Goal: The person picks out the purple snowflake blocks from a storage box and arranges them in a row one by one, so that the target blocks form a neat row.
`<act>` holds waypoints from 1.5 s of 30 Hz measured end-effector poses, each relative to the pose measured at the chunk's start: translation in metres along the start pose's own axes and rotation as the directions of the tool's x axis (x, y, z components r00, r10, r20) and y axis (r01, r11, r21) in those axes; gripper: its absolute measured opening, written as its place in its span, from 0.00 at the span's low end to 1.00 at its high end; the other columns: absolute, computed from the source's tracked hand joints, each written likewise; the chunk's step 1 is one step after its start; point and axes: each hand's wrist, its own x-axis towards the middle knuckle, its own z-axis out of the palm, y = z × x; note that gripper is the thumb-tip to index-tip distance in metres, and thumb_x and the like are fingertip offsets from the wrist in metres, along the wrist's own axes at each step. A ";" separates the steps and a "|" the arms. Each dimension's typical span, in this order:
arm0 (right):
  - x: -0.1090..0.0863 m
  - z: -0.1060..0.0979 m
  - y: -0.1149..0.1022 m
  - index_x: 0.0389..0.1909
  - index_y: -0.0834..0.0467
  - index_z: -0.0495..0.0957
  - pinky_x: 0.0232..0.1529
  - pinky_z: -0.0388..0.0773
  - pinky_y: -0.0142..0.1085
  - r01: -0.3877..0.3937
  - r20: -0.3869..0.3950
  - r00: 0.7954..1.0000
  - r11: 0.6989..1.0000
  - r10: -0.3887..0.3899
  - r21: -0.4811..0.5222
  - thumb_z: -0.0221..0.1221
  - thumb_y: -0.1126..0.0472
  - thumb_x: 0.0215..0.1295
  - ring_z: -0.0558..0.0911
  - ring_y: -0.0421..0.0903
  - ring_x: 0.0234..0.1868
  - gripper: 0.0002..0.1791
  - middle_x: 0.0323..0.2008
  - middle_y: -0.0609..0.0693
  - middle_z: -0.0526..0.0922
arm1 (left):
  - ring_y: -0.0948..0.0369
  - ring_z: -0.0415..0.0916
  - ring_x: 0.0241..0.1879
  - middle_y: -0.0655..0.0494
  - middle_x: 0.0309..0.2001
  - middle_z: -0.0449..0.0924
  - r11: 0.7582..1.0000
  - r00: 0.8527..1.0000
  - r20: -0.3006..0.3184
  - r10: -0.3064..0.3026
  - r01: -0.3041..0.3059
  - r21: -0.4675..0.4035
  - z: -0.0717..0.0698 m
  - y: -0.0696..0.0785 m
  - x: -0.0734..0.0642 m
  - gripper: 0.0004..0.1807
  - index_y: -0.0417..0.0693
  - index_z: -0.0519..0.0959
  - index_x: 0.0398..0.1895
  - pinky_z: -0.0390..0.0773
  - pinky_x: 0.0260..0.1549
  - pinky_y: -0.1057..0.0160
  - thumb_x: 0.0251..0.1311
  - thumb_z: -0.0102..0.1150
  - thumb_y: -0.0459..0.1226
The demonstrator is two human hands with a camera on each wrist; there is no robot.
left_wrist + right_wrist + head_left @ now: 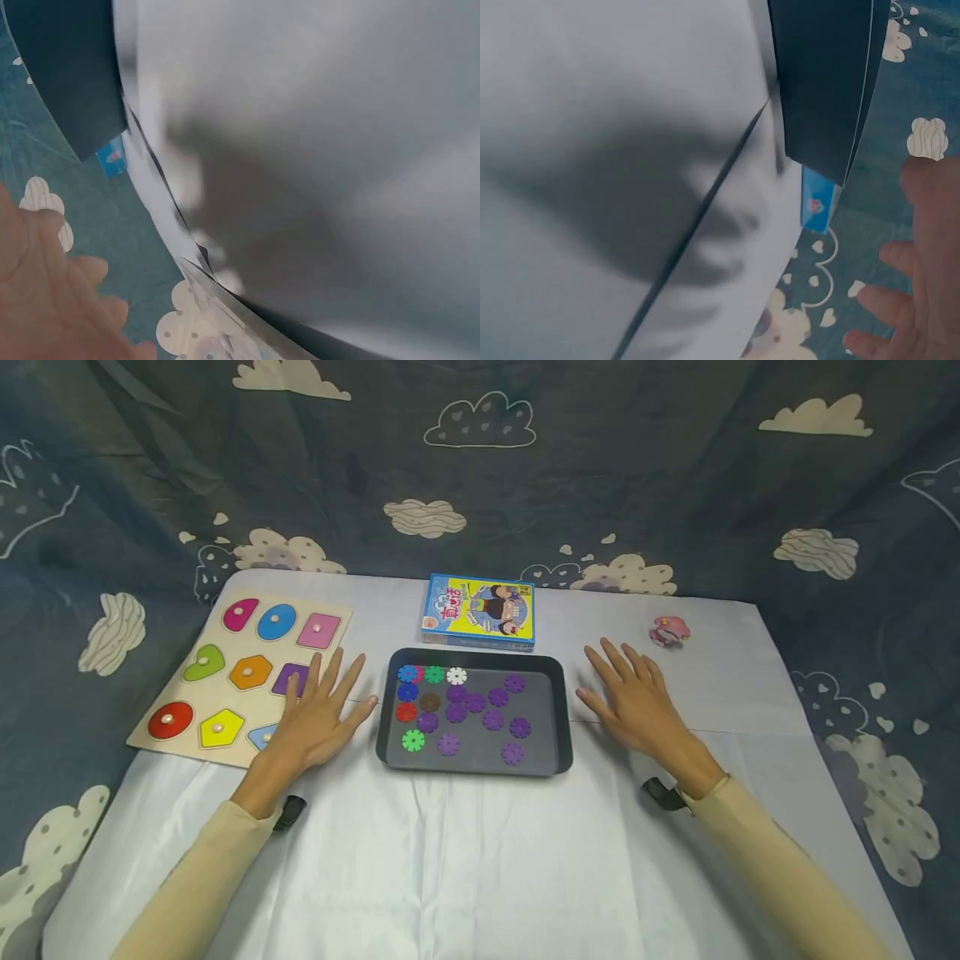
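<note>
- Your two hands are empty and spread: the left hand [318,718] has its fingers extended and parted, and the right hand [637,706] matches it, fingers straight, thumb out to the side. Neither grips anything.
- Your left hand overlaps the near right part of one shape board [281,652] in the head view; whether it touches the board you cannot tell from here. Your right hand is over the white cloth [480,860], casting a shadow there.
- Between your hands, just beside the left thumb and a little apart from the right one, sits one dark tray [480,764]. Its long axis runs across, from hand to hand; its short sides face your hands.
- In that tray you have eighteen notched discs, lying flat: ten purple discs [476,702], two blue, two green, and one each of white, brown, red and pink, the pink partly under a blue.
- The board shows nine knobbed pieces, some partly behind your left hand.
- Beyond the tray, between your hands, lies one printed box [478,610], longer side to side.
- Beyond your right hand is one pink toy [669,631].
</note>
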 end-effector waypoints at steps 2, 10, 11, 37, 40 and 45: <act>0.005 -0.001 -0.003 0.79 0.52 0.54 0.74 0.46 0.64 0.021 -0.003 1.000 1.000 -0.021 -0.006 0.49 0.39 0.74 0.51 0.66 0.77 0.39 0.80 0.58 0.51 | 0.42 0.20 0.79 0.48 0.82 0.27 1.000 1.000 0.023 0.011 -0.011 -0.023 0.000 0.002 0.000 0.43 0.68 0.34 0.81 0.27 0.71 0.29 0.70 0.28 0.69; 0.019 -0.004 -0.014 0.80 0.50 0.53 0.74 0.48 0.64 0.097 0.017 0.995 0.995 -0.096 -0.013 0.49 0.39 0.74 0.52 0.66 0.77 0.39 0.79 0.58 0.51 | 0.43 0.18 0.79 0.50 0.82 0.25 0.985 0.992 0.118 0.043 -0.023 -0.170 -0.003 0.005 0.003 0.47 0.68 0.33 0.81 0.27 0.73 0.31 0.67 0.38 0.70; 0.021 -0.004 -0.015 0.80 0.49 0.53 0.74 0.49 0.64 0.107 0.020 0.994 0.994 -0.107 -0.016 0.49 0.39 0.75 0.52 0.66 0.77 0.39 0.79 0.58 0.52 | 0.43 0.18 0.79 0.51 0.82 0.25 0.982 0.991 0.129 0.047 -0.022 -0.188 -0.003 0.005 0.004 0.48 0.67 0.33 0.81 0.28 0.73 0.31 0.67 0.40 0.70; 0.070 -0.003 -0.038 0.74 0.45 0.66 0.66 0.72 0.57 0.413 0.179 0.873 0.883 -0.453 0.222 0.59 0.48 0.72 0.70 0.55 0.68 0.31 0.69 0.56 0.70 | 0.42 0.22 0.80 0.53 0.83 0.34 0.924 0.925 0.326 0.195 -0.062 -0.378 0.001 0.002 0.008 0.72 0.70 0.33 0.81 0.29 0.74 0.32 0.42 0.77 0.61; 0.075 0.000 -0.037 0.73 0.47 0.67 0.68 0.70 0.57 0.400 0.231 0.858 0.879 -0.458 0.257 0.59 0.49 0.72 0.71 0.56 0.68 0.30 0.68 0.56 0.72 | 0.42 0.22 0.80 0.53 0.83 0.33 0.926 0.922 0.343 0.180 -0.041 -0.375 0.000 0.002 0.009 0.72 0.72 0.33 0.81 0.30 0.74 0.32 0.41 0.77 0.62; 0.084 0.006 -0.036 0.70 0.52 0.71 0.69 0.70 0.53 0.376 0.290 0.840 0.877 -0.458 0.299 0.61 0.52 0.71 0.74 0.54 0.68 0.28 0.66 0.55 0.76 | 0.43 0.21 0.80 0.53 0.83 0.32 0.927 0.919 0.357 0.167 -0.023 -0.374 0.000 0.001 0.010 0.73 0.74 0.33 0.81 0.30 0.74 0.32 0.40 0.77 0.62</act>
